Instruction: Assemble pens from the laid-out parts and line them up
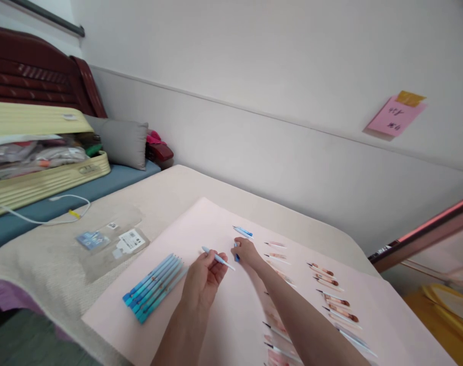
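My left hand (201,278) pinches a slim light blue and white pen (227,264) between thumb and fingers, above the pink sheet (216,218). To its right, my right hand (247,252) reaches low to the sheet, its fingers closed on a small blue piece (236,257) that they partly hide. Just beyond that hand lies a blue and white pen (243,232) with a dark tip. On the left, several blue and teal pens (155,284) lie side by side in a slanted row.
Pink and brown pen sets (333,292) lie in columns on the right, partly behind my right forearm. Clear plastic packaging (117,249) rests left of the sheet. Farther left are a white cable (44,222), an open yellow suitcase (63,170) and a grey pillow (120,142).
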Available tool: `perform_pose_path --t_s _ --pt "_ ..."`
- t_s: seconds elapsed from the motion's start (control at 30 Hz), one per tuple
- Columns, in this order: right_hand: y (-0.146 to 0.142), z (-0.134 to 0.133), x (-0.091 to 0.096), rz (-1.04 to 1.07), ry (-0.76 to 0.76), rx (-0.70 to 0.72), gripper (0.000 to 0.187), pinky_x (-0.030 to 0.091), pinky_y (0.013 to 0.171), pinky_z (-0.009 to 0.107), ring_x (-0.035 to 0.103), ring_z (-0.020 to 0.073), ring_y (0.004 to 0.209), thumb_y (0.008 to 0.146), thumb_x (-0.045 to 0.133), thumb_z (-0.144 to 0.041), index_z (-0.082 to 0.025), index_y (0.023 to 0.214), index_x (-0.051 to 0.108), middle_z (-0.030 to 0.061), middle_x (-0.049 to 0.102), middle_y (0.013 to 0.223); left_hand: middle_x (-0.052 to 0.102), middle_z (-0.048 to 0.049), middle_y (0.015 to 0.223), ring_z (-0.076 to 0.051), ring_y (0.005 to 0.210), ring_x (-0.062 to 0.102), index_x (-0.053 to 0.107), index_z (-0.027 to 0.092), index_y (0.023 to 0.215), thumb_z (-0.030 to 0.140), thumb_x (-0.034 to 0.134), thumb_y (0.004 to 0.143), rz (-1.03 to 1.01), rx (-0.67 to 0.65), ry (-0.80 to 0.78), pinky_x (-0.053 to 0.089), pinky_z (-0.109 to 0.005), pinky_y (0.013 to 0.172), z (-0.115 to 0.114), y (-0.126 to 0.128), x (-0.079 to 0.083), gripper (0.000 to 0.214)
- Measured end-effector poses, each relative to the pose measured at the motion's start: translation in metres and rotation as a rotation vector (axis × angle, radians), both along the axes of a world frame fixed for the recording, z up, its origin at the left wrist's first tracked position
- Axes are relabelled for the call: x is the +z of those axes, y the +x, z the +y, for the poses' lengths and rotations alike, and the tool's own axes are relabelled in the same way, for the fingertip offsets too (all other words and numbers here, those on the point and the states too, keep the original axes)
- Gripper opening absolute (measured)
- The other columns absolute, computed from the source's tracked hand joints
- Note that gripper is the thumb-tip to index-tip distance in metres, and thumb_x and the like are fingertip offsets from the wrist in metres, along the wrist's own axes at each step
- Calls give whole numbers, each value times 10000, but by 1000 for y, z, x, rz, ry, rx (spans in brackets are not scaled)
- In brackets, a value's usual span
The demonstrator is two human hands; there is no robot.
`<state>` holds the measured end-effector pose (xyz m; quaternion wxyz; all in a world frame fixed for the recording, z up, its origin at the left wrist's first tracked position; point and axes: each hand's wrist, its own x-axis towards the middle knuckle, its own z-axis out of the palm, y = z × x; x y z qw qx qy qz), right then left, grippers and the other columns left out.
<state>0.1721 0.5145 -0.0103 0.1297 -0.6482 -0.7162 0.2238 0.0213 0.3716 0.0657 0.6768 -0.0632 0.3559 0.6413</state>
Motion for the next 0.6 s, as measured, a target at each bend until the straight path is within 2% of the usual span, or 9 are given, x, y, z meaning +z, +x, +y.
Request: perform_pose_path --t_s 0.17,0.4,0.6 --pt "-1 -9 2 -6 -4 56 372 413 635 214 608 163 761 639 597 -207 -186 1005 662 38 675 854 644 -91 724 -154 683 662 547 94 748 87 540 805 -21 29 15 559 -237 562 2 -2 -2 57" --pt "0 -6 10 -48 11 30 490 406 657 227 598 169 781 659 574 -165 -166 1149 573 48 668 851 640 -90 721 -156 673 662 545 96 748 84 536 806 -27 27 5 562 -239 556 1 -1 -1 60" --pt "0 -1 7 -70 -29 15 489 404 630 216 602 166 762 630 613 -163 -171 1119 585 44 669 842 643 -93 733 -157 676 663 546 102 748 85 540 803 -19 29 -3 564 -237 550 2 0 -3 58"
